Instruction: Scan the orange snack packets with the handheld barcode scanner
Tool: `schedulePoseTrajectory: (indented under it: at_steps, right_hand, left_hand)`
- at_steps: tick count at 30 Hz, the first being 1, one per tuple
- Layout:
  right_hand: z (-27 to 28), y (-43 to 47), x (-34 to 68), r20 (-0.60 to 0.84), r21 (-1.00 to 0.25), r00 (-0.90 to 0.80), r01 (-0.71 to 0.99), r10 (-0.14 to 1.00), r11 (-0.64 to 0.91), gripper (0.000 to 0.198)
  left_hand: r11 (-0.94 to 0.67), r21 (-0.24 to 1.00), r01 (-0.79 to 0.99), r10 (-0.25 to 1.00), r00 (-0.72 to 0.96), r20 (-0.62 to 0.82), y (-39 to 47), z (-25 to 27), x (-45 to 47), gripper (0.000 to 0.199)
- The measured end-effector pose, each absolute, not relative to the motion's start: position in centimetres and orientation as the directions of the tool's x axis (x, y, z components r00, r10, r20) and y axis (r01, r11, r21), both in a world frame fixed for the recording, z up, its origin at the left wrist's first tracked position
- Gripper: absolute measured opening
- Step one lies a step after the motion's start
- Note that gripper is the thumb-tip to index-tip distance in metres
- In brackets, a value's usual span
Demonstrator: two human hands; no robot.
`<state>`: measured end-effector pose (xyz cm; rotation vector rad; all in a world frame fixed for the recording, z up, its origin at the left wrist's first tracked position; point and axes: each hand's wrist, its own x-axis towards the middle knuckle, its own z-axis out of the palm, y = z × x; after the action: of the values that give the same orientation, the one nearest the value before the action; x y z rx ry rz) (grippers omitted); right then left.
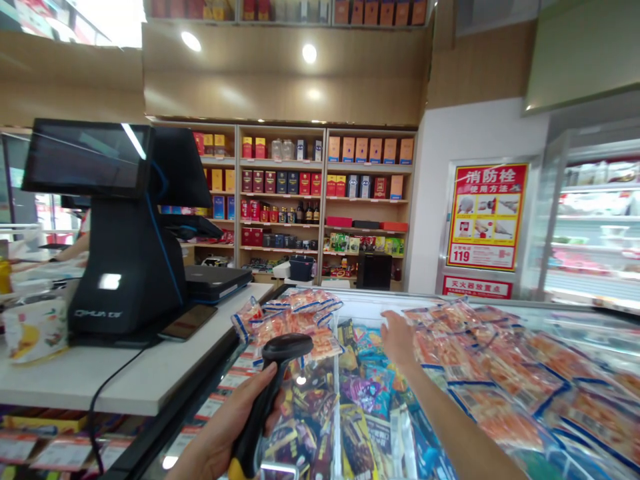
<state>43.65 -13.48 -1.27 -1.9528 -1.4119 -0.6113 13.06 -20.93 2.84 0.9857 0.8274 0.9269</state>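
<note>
My left hand (245, 407) is wrapped round the handle of a black barcode scanner (287, 347) with a yellow end at its base. Just beyond the scanner head lies a pile of clear, blue-edged packets (300, 313) of pinkish-orange food. My right hand (399, 339) reaches over the chest freezer, fingers apart and bent forward, with nothing visible in it. Beside that hand, on the right, many similar food packets (480, 353) are spread over the freezer top. Colourful wrapped ice creams (367, 393) show below, between the two groups of packets.
On the left, a white counter (135, 380) bears a black point-of-sale terminal (125, 267), a phone (189, 323) and a dangling cable (107, 383). Shelves of boxed goods (280, 183) stand behind the freezer. A lit display fridge (595, 227) is at far right.
</note>
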Motion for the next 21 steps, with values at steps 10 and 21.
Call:
schedulePoseTrajectory:
  at_steps: [10,21]
  right_hand:
    - [-2.4,-8.1,32.5,0.362,-0.153,-0.167,0.960,0.917,0.235,0.034]
    - [-0.9,-9.3,36.4,0.100,-0.417,0.053,0.909,0.994,-0.006,0.031]
  left_hand:
    - [0.278,0.929,-0.243,0.892,0.424,-0.156,-20.4,2.7,12.6,0.030]
    - [0.307,0.915,-0.261,0.856,0.495,-0.146,-20.0,2.0,13.1,0.029]
